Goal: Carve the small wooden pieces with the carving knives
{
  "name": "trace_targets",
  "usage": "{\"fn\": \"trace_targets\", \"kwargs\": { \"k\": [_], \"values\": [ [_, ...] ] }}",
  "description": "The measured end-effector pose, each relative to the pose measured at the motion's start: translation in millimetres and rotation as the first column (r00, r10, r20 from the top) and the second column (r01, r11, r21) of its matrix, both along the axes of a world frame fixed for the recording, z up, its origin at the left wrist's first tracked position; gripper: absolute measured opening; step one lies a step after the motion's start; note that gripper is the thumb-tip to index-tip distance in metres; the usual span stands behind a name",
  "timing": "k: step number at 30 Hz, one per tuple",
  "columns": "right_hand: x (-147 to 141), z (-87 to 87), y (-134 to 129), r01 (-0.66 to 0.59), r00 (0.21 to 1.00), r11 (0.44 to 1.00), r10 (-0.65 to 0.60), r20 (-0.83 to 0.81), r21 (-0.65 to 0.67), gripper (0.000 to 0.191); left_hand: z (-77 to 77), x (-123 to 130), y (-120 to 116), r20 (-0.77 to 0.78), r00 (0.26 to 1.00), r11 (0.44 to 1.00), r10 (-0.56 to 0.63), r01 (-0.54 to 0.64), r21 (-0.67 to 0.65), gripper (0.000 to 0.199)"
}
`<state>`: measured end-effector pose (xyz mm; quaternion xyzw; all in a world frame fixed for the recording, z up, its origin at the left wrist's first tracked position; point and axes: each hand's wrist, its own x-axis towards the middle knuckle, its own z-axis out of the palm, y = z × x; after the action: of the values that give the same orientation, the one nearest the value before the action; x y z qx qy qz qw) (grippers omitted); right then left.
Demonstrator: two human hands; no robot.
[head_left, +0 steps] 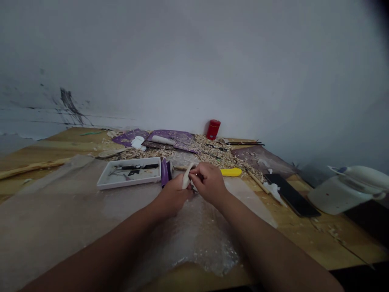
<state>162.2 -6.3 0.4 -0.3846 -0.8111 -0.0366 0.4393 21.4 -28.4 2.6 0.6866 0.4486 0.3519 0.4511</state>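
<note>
My left hand (174, 195) is closed round a pale, curved piece (187, 177) that rises between its thumb and fingers; the kind does not show. Against the right side of that piece, my right hand (208, 181) has its thumb and fingertips pinched together. What is in this pinch, if anything, is too small to make out. Just left of the hands are a purple tube-like object (165, 172) and a white tray (105, 185) with a black pen-like tool (139, 166) in it. A yellow handle (231, 172) shows behind my right hand.
Wood shavings (214, 152) and purple sheets (174, 136) cover the table's back. A red canister (213, 129) stands by the wall. On the right lie a black phone (291, 194) and a white tub (342, 194). Bubble wrap (194, 239) spreads under my hands.
</note>
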Motion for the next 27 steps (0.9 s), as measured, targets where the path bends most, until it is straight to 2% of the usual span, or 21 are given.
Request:
{"fn": "trace_targets", "kwargs": {
  "k": [3, 5, 8, 10, 12, 14, 16, 19, 21, 27],
  "values": [
    [2.7, -3.5, 2.9, 0.028, 0.992, 0.982, -0.05, 0.113, 0.185, 0.015, 7.2, 1.2, -4.2, 0.03, 1.0, 0.986, -0.008, 0.013, -0.166, 0.008],
    [5.0, -4.3, 4.6, 0.034, 0.987, 0.965, -0.073, 0.145, 0.259, 0.018, 9.6, 1.6, -6.1, 0.09, 0.996, 0.965, -0.021, 0.044, -0.26, 0.01],
    [6.5, -2.8, 4.5, 0.026, 0.998, 0.961, -0.041, 0.049, 0.275, 0.014, 10.4, 0.8, -7.3, 0.208, 0.977, 0.931, -0.046, 0.117, -0.345, 0.01],
    [4.9, -0.9, 2.3, 0.019, 0.995, 0.98, 0.001, -0.104, 0.198, 0.011, 9.9, -0.4, -7.2, 0.25, 0.966, 0.92, -0.06, 0.151, -0.362, 0.009],
    [1.6, 0.9, -0.5, -0.025, 0.97, 0.998, 0.037, -0.24, 0.053, 0.008, 9.3, -1.5, -6.7, 0.264, 0.962, 0.916, -0.067, 0.165, -0.367, 0.009],
    [-1.7, 2.6, -2.8, -0.098, 0.944, 0.991, 0.063, -0.323, -0.094, 0.007, 8.3, -2.3, -6.1, 0.267, 0.961, 0.918, -0.07, 0.167, -0.36, 0.01],
    [-3.3, 4.4, -3.8, -0.159, 0.931, 0.969, 0.084, -0.357, -0.187, 0.006, 6.9, -2.5, -5.4, 0.25, 0.966, 0.929, -0.066, 0.151, -0.338, 0.012],
    [-1.7, 6.6, -2.5, -0.17, 0.944, 0.959, 0.093, -0.315, -0.225, 0.006, 5.0, -2.1, -4.6, 0.176, 0.983, 0.949, -0.056, 0.107, -0.297, 0.012],
    [0.6, 6.3, -0.3, -0.139, 0.969, 0.974, 0.096, -0.228, -0.182, 0.007, 4.5, -1.2, -4.7, 0.129, 0.99, 0.957, -0.049, 0.083, -0.279, 0.012],
    [2.8, 1.1, 3.3, -0.039, 0.999, 0.996, 0.042, -0.028, 0.084, 0.014, 7.2, 1.0, -6.9, 0.059, 0.998, 0.974, -0.002, 0.016, -0.226, 0.01]
  ]
}}
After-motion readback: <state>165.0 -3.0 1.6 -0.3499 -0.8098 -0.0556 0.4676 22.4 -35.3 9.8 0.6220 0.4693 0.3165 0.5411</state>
